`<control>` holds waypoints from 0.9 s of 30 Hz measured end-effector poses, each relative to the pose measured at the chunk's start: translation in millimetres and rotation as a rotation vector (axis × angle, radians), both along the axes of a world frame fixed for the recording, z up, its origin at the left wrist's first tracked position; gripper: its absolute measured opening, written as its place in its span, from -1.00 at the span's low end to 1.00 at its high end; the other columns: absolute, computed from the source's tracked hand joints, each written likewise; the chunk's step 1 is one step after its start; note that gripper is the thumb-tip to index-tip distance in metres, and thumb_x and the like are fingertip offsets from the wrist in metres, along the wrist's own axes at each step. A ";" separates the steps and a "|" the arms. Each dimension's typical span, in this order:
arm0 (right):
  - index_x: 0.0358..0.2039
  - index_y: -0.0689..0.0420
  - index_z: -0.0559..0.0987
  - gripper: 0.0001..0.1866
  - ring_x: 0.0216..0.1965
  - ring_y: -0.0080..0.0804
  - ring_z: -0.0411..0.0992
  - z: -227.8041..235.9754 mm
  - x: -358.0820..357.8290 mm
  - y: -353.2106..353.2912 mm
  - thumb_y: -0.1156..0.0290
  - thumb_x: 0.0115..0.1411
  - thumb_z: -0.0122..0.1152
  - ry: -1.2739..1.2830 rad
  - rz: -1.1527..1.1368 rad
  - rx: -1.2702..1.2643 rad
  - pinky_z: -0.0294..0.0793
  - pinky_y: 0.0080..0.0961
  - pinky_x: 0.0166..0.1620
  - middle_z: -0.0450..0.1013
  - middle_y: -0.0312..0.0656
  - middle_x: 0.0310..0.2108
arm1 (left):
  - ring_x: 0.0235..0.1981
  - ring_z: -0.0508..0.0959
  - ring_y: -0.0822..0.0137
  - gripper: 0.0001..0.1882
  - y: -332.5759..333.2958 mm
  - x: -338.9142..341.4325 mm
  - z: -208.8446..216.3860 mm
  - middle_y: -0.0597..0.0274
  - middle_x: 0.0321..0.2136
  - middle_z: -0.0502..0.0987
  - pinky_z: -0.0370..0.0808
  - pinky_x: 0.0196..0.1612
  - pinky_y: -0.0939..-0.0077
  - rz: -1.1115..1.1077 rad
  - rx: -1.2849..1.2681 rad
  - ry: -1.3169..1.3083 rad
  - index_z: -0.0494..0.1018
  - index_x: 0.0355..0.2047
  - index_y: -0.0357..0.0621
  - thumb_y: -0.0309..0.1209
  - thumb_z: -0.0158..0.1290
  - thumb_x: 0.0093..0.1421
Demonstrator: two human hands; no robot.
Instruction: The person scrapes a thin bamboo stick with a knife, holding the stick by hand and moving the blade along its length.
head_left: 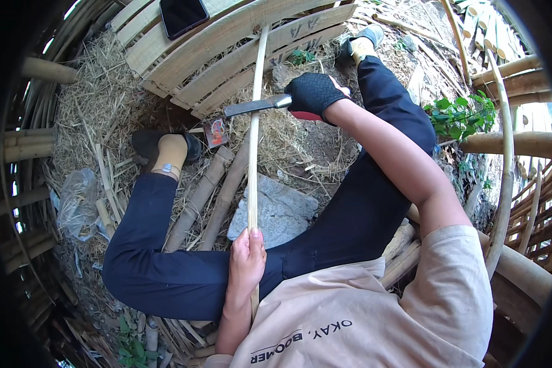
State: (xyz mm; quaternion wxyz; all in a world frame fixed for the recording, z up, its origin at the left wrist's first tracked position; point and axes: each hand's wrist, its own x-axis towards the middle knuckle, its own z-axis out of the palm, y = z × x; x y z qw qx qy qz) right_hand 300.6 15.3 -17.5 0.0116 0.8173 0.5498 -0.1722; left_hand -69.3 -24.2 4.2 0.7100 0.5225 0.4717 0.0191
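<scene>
A knife (256,106) crosses a long pale strip (255,153), one hand on each.

The left hand (248,260), bare, is closed around the strip near the lap, thumb along it; the right hand (316,96), in a black glove, is clamped on the knife's handle, the blade pointing left across the strip's far half; whether its edge bites in, I cannot tell. The strip runs from beside the left forearm, over a grey stone (282,211) between the legs, to the slatted crate (221,64) on the far side. A phone (183,17) lies on the crate, far left; a small packet (215,133) and two poles (196,201) lie left of the strip, a plastic bag (78,202) farther left.
</scene>
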 end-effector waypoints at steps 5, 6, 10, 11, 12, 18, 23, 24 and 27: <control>-0.19 -0.15 0.75 -0.70 -0.19 -0.11 0.65 1.8 27.9 4.3 0.21 0.10 0.18 -0.084 -0.094 0.057 0.63 -0.16 -0.08 0.66 -0.09 -0.25 | -0.71 0.18 0.68 -0.66 -2.1 -1.4 7.8 0.51 -0.65 0.20 0.14 -0.67 0.70 0.025 -0.062 -0.020 0.32 -0.34 -0.12 -0.22 -0.22 0.56; -0.19 -0.16 0.75 -0.70 -0.18 -0.12 0.65 3.2 28.5 5.2 0.21 0.10 0.17 -0.097 -0.092 0.060 0.62 -0.15 -0.07 0.66 -0.10 -0.24 | -0.71 0.18 0.68 -0.66 -2.7 -1.9 9.9 0.51 -0.65 0.20 0.14 -0.67 0.70 0.030 -0.064 -0.025 0.32 -0.34 -0.12 -0.22 -0.21 0.56; -0.16 -0.15 0.75 -0.69 -0.14 -0.10 0.64 1.1 34.3 8.6 0.20 0.12 0.16 -0.095 -0.121 0.067 0.61 -0.15 -0.05 0.66 -0.08 -0.20 | -0.73 0.15 0.69 -0.66 -2.3 -0.8 24.6 0.52 -0.66 0.17 0.09 -0.70 0.72 0.062 -0.164 -0.021 0.31 -0.34 -0.11 -0.20 -0.22 0.56; -0.14 -0.14 0.75 -0.67 -0.13 -0.09 0.64 -0.6 36.4 9.3 0.19 0.12 0.16 -0.092 -0.142 0.074 0.61 -0.14 -0.03 0.66 -0.07 -0.19 | -0.74 0.14 0.69 -0.66 -1.3 -2.5 28.9 0.52 -0.67 0.17 0.08 -0.71 0.72 0.054 -0.170 -0.018 0.30 -0.34 -0.10 -0.20 -0.22 0.56; -0.13 -0.13 0.74 -0.66 -0.12 -0.08 0.64 -2.1 38.7 10.2 0.18 0.13 0.15 -0.089 -0.163 0.081 0.61 -0.14 -0.02 0.66 -0.06 -0.18 | -0.75 0.13 0.70 -0.66 -0.7 -5.0 32.2 0.51 -0.67 0.16 0.07 -0.72 0.72 0.045 -0.176 -0.015 0.30 -0.35 -0.10 -0.19 -0.22 0.56; -0.06 -0.06 0.71 -0.60 -0.12 0.00 0.62 -7.7 91.8 -12.2 0.07 0.16 0.18 -0.118 -0.326 0.192 0.59 -0.15 -0.01 0.63 0.04 -0.18 | -0.76 0.11 0.70 -0.63 -21.4 -55.9 46.9 0.50 -0.67 0.14 0.04 -0.74 0.70 0.055 -0.243 0.006 0.27 -0.36 -0.09 -0.16 -0.24 0.56; -0.14 -0.06 0.72 -0.63 -0.18 0.01 0.62 13.9 36.9 -21.7 0.01 0.14 0.26 -0.009 -0.142 0.204 0.59 -0.14 -0.04 0.65 -0.02 -0.25 | -0.77 0.04 0.67 -0.62 -12.0 -49.0 48.9 0.49 -0.69 0.09 -0.02 -0.75 0.68 0.108 -0.203 0.024 0.22 -0.38 -0.03 -0.08 -0.20 0.54; -0.17 -0.06 0.72 -0.65 -0.22 0.02 0.62 17.3 19.8 -21.7 0.01 0.16 0.27 0.011 -0.088 0.200 0.59 -0.13 -0.07 0.64 -0.02 -0.29 | -0.77 0.04 0.67 -0.62 -9.9 -46.8 49.4 0.49 -0.69 0.09 -0.02 -0.75 0.68 0.102 -0.216 0.022 0.22 -0.38 -0.03 -0.08 -0.20 0.54; -0.20 -0.05 0.72 -0.68 -0.26 0.04 0.61 13.3 -8.9 -16.4 0.04 0.15 0.29 0.132 0.031 0.173 0.59 -0.11 -0.10 0.63 -0.01 -0.35 | -0.77 0.06 0.68 -0.62 -7.3 -40.6 49.6 0.49 -0.68 0.11 -0.01 -0.75 0.69 0.087 -0.265 0.006 0.23 -0.37 -0.05 -0.10 -0.22 0.55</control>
